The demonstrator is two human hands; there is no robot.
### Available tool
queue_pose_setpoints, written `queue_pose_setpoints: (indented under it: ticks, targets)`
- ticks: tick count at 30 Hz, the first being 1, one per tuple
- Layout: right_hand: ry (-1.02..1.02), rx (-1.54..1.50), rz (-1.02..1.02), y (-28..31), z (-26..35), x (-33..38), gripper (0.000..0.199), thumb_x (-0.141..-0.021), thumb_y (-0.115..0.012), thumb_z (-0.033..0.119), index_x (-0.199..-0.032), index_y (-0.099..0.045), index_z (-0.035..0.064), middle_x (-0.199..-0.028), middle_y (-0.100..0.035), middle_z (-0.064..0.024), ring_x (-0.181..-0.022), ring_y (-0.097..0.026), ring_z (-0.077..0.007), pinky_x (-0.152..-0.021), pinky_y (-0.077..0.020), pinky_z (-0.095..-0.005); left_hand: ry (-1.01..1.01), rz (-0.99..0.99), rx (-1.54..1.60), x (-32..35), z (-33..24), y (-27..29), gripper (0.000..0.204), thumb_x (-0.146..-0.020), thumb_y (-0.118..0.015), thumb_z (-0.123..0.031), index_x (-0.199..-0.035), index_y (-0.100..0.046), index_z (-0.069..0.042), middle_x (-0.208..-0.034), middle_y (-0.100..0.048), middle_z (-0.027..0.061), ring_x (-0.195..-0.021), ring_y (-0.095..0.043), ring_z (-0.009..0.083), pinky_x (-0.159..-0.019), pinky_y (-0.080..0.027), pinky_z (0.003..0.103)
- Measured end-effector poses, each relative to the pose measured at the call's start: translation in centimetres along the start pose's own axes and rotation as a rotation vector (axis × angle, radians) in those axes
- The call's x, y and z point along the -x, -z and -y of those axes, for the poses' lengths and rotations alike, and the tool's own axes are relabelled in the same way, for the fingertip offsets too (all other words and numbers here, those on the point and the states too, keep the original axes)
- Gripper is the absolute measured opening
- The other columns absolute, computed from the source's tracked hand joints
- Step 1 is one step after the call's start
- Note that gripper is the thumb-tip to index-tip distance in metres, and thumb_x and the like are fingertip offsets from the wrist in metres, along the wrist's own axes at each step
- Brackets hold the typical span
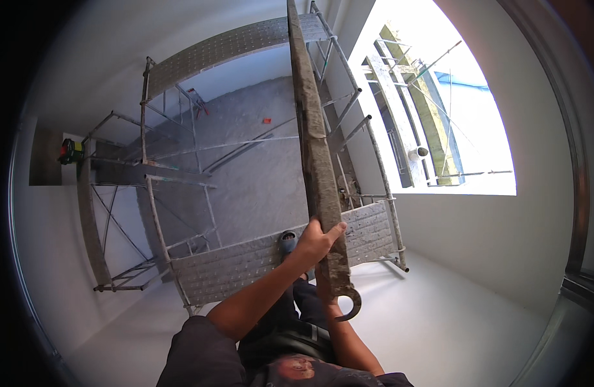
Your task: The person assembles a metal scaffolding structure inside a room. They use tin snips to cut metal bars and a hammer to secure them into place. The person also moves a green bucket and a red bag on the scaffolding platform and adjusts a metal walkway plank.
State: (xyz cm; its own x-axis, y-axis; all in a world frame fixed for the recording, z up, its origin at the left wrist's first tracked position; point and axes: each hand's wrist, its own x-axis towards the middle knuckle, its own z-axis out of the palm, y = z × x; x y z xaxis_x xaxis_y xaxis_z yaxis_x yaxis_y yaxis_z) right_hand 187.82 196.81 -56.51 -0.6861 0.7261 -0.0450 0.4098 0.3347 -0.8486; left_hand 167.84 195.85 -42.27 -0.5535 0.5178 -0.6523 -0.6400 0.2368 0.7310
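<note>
Our left hand sits low centre of the frame, fingers wrapped tight around a long metal scaffold plank that runs up to the top edge. Right hand is mostly hidden behind the plank near its hook (we cannot tell its grip). Plank looks stiff, heavy, rough with dried cement, so we judge it best gripped near the hook end, both hands. Scaffold frame and another perforated deck lie below.
</note>
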Motion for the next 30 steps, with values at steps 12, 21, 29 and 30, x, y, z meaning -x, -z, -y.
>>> queue_pose_setpoints:
  ticks: [12, 21, 29, 30]
  targets:
    - [0.183, 0.492, -0.165, 15.3, 4.6, -6.6, 0.056, -0.067, -0.047, -0.007, -0.122, -0.051, -0.0018, -0.140, -0.049, -0.0221, -0.139, -0.039, -0.0417, -0.117, -0.0279, -0.0504, 0.204, -0.079, 0.792, 3.1, 8.1, 11.3, 0.033, -0.087, -0.067, -0.018, -0.113, -0.062, 0.002, -0.101, -0.068, 0.0117, -0.089, -0.070, 0.0230, -0.084, -0.058, 0.038]
    - [0.181, 0.974, -0.046, 22.4, 10.8, -19.8, 0.056, -0.091, -0.069, 0.030, -0.136, -0.050, 0.0028, -0.132, -0.058, -0.0188, -0.122, -0.056, -0.0366, -0.103, -0.0434, -0.0469, 0.128, -0.155, 0.805, 4.1, 8.7, 12.0, 0.032, -0.088, -0.066, -0.020, -0.112, -0.061, 0.001, -0.100, -0.066, 0.0122, -0.087, -0.069, 0.0232, -0.080, -0.059, 0.039]
    - [-0.941, -0.449, 0.937, 14.4, -12.6, -29.1, 0.090, -0.094, -0.040, 0.077, -0.150, -0.042, 0.0065, -0.134, -0.060, -0.0128, -0.116, -0.060, -0.0251, -0.099, -0.0457, -0.0418, 0.048, -0.190, 0.657, 3.0, 8.8, 11.5, 0.042, -0.085, -0.067, -0.014, -0.121, -0.056, 0.005, -0.106, -0.063, 0.0140, -0.094, -0.067, 0.0240, -0.082, -0.058, 0.039]
    - [-0.921, -0.503, 0.886, 11.2, -12.2, -30.2, 0.092, -0.093, -0.038, 0.078, -0.151, -0.041, 0.0068, -0.134, -0.061, -0.0118, -0.115, -0.060, -0.0240, -0.100, -0.0454, -0.0426, 0.043, -0.219, 0.650, 2.9, 8.9, 11.4, 0.039, -0.084, -0.068, -0.014, -0.117, -0.058, 0.004, -0.103, -0.063, 0.0130, -0.091, -0.067, 0.0231, -0.080, -0.058, 0.039]
